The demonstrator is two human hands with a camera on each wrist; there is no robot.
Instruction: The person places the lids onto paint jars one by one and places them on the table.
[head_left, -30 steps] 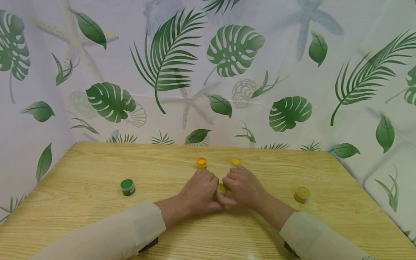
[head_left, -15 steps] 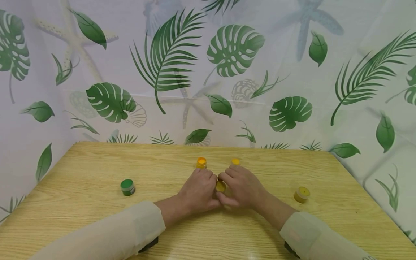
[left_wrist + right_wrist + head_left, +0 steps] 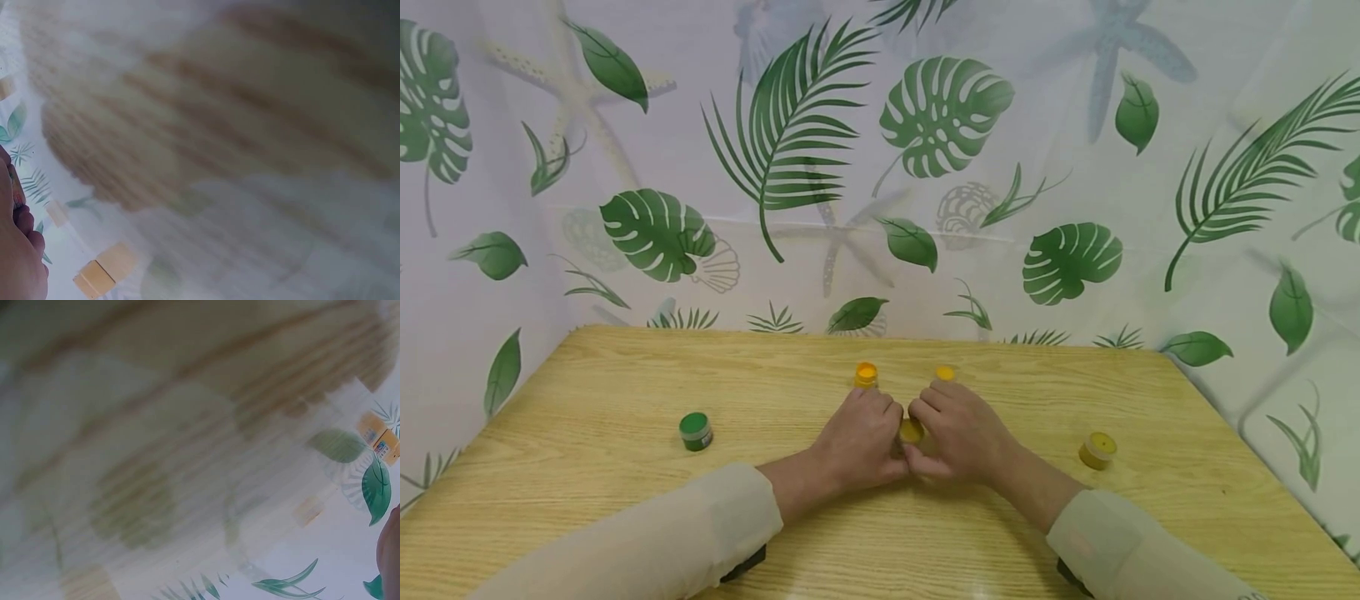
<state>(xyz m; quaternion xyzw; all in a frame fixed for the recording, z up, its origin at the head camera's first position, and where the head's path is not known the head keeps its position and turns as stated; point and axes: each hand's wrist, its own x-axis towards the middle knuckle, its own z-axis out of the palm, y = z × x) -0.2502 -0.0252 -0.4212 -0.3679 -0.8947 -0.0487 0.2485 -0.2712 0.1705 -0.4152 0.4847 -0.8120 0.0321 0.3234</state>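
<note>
In the head view both hands meet at mid-table around a small paint jar with a dull yellow top. My left hand grips its left side with curled fingers. My right hand holds it from the right, thumb along the near side. Most of the jar's body is hidden by the fingers. Just behind the left hand stands an open orange paint jar. A small round yellow-orange piece, perhaps a lid, lies beyond the right knuckles, partly covered. The left wrist view catches the left hand at its edge.
A green paint jar stands on the left of the wooden table. Over on the right is an ochre-yellow jar. A leaf-patterned cloth hangs behind the table's far edge.
The right hand's fingers shift slightly around the jar, and the jar turns or tilts a little between the hands. The other jars stay where they were.
</note>
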